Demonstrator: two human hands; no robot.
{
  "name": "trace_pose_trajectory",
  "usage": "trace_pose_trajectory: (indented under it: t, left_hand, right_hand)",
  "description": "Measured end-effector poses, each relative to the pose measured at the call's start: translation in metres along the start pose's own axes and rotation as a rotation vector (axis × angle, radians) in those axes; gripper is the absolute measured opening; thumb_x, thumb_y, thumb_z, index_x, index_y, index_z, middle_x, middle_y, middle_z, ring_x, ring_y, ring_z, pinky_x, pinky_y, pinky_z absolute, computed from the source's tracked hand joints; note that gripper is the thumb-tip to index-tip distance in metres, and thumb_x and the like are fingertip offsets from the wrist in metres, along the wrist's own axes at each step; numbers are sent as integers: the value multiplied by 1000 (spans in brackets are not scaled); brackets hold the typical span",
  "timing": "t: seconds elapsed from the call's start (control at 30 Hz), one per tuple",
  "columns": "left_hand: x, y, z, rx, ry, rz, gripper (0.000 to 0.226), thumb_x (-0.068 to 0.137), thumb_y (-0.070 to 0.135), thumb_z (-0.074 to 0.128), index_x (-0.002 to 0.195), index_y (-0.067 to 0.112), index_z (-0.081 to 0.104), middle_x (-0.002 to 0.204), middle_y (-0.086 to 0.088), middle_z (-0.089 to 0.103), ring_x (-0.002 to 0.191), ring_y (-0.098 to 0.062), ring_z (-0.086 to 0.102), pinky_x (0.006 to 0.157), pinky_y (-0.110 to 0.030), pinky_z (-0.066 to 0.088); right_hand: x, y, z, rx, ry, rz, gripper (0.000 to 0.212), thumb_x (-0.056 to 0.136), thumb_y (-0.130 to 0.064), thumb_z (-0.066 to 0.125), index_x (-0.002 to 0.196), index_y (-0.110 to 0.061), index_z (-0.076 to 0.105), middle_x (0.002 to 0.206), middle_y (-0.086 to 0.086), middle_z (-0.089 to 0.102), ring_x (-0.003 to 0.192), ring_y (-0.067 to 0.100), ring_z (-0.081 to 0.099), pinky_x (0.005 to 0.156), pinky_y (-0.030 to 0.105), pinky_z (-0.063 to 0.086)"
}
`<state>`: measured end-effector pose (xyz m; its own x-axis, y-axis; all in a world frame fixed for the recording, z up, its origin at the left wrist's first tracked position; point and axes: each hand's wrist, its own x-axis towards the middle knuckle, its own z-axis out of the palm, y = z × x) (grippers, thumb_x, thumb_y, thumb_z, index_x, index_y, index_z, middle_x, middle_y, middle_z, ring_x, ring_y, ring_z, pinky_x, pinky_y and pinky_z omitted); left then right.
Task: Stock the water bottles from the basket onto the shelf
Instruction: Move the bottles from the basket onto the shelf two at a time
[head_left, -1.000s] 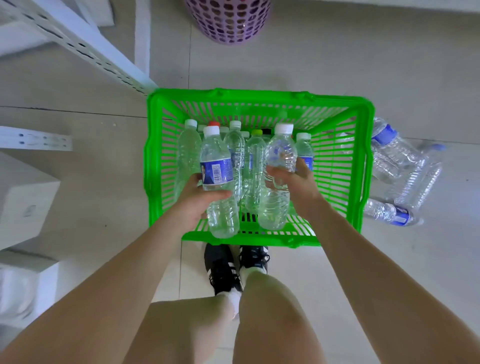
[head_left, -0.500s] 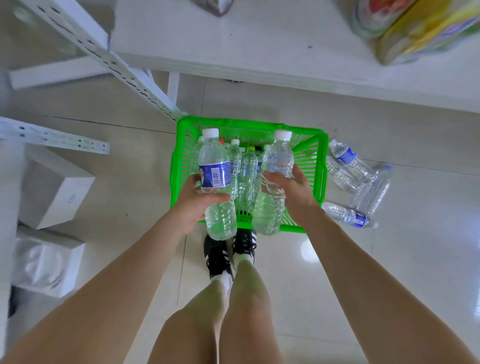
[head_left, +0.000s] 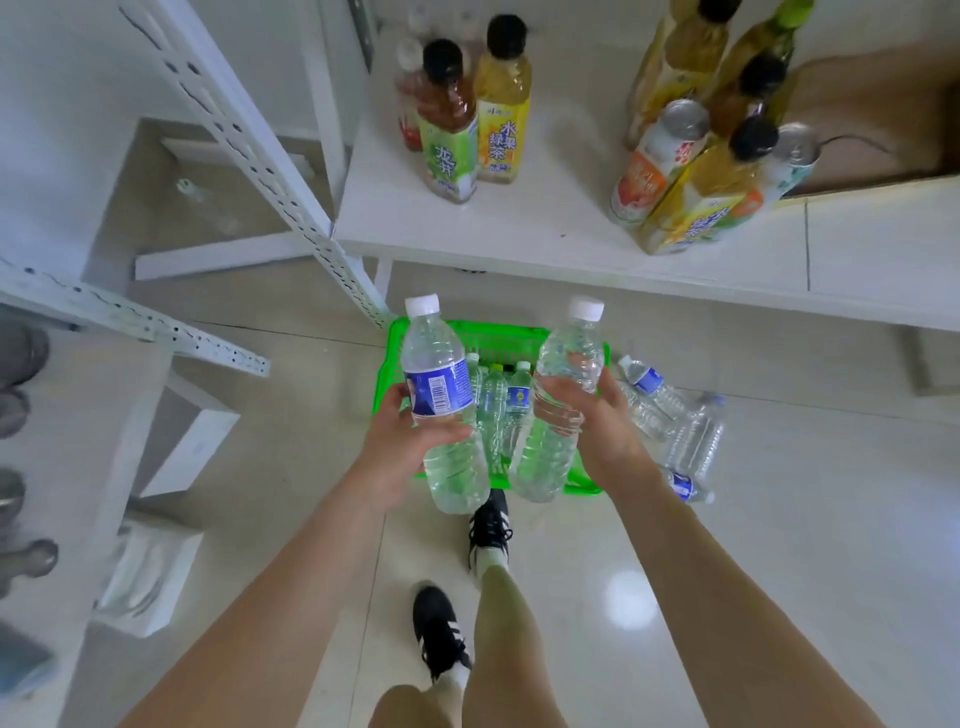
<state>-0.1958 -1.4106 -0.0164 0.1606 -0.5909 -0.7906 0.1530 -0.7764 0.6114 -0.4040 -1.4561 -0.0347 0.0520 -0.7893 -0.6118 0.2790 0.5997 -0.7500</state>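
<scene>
My left hand (head_left: 402, 441) grips a clear water bottle with a blue label (head_left: 441, 395), upright, white cap on top. My right hand (head_left: 597, 421) grips a second clear water bottle without a label (head_left: 558, 384), also upright. Both bottles are held high above the green plastic basket (head_left: 498, 338) on the floor, which still holds several water bottles (head_left: 501, 400). The white shelf (head_left: 545, 228) lies ahead and above the basket, with bare surface between its two groups of drinks.
Tea bottles (head_left: 467, 119) stand at the shelf's left, more tea bottles and cans (head_left: 696, 161) at its right beside a cardboard box (head_left: 883, 130). Several water bottles (head_left: 675, 415) lie on the floor right of the basket. A perforated white upright (head_left: 249, 145) slants at left; white boxes (head_left: 150, 571) lie below.
Both hands have lifted their bottles out of the basket and upward. My view has risen from the basket, and the shelf with its drinks has come into sight.
</scene>
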Motion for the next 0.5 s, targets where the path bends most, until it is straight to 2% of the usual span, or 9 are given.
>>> trace_pose_trajectory:
  t: [0.07,0.13,0.3,0.37,0.43,0.5]
  left_hand:
    - [-25,7,-7,0,-14,35,98,31,29,88,120,26,48,101,7,74,99,-21,70,95,-56,47]
    - [-53,14,-15,2,-22,77,98,31,28,88,121,26,48,104,6,73,98,-18,69,96,-53,47]
    - [-127,35,-36,15,-9,227,93,36,21,90,121,23,51,108,-1,72,100,-21,69,94,-50,51]
    - [-155,43,-42,-1,-4,287,89,45,9,90,124,18,50,111,-6,71,99,-23,69,88,-44,54]
    - [-180,51,-49,-27,-8,341,80,57,-3,86,126,15,50,112,-8,69,95,-20,69,74,-34,55]
    - [-203,59,-54,-48,-18,384,80,53,-2,87,123,17,52,111,-6,70,93,-20,69,71,-33,54]
  right_hand:
    - [-26,-12,8,33,-7,-24,41,63,-13,79,103,-20,68,95,9,68,82,24,67,67,33,53]
    - [-53,-24,16,47,-21,-42,37,64,-13,78,98,-24,69,97,11,69,83,27,67,68,35,54]
    - [-119,-59,38,18,-65,-118,45,62,-19,82,105,-25,68,91,2,67,78,20,64,61,29,47]
    - [-144,-72,45,14,-94,-160,50,61,-21,82,109,-23,67,91,1,68,81,20,64,66,32,48]
    - [-167,-87,51,51,-128,-199,58,59,-21,83,114,-21,66,97,5,70,90,25,65,75,39,52]
    - [-189,-104,55,74,-170,-240,60,58,-20,84,115,-18,65,100,8,69,93,27,65,82,43,53]
